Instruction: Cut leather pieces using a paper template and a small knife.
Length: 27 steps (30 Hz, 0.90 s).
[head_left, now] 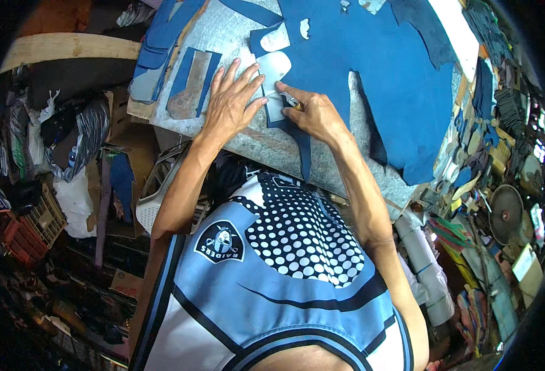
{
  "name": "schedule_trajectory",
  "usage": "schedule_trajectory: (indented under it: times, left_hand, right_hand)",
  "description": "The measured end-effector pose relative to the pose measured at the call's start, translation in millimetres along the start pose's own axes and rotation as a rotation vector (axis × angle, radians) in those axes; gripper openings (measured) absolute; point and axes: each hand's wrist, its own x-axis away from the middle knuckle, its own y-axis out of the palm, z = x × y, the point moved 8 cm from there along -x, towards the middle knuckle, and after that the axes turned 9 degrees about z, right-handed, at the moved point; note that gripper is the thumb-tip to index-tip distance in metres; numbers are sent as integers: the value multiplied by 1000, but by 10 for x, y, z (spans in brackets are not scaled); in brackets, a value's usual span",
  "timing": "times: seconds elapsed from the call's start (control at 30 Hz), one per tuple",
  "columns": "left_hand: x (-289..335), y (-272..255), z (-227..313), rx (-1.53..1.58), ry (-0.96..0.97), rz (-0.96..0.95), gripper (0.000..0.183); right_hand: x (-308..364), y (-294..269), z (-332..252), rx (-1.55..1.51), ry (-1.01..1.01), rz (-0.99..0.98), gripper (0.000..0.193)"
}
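A pale, rounded template lies on a large blue sheet of leather-like material, whose near edge is cut ragged. My left hand rests with fingers spread, its fingertips at the template's left edge. In my right hand a small knife-like tool with a brass-coloured part is gripped, its tip close to the template's right side. The right index finger stretches onto the template. My fingers partly hide the tool, and its blade cannot be made out clearly.
The sheet lies on a worn grey work board. Cut blue pieces are stacked at its left end. Scraps pile up on the right, near a round fan. A red crate and a white plastic chair stand lower left.
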Motion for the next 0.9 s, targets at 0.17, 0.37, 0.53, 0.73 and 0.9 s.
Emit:
schedule_trajectory:
  times: [0.17, 0.37, 0.53, 0.73, 0.9]
  left_hand:
    - [-42, -27, 13, 14, 18, -1, 50]
    - [-6, -7, -22, 22, 21, 14, 51]
    - [-14, 24, -36, 29, 29, 7, 52]
    - [-26, 6, -21, 33, 22, -14, 53]
    - [-29, -1, -12, 40, 16, -24, 52]
  right_hand:
    - [36, 27, 170, -25, -48, 5, 54]
    - [68, 9, 54, -4, -146, 48, 54]
    - [69, 17, 60, 45, -108, 59, 53]
    - [95, -26, 12, 85, -35, 27, 54]
    - [99, -29, 19, 90, -99, 83, 54]
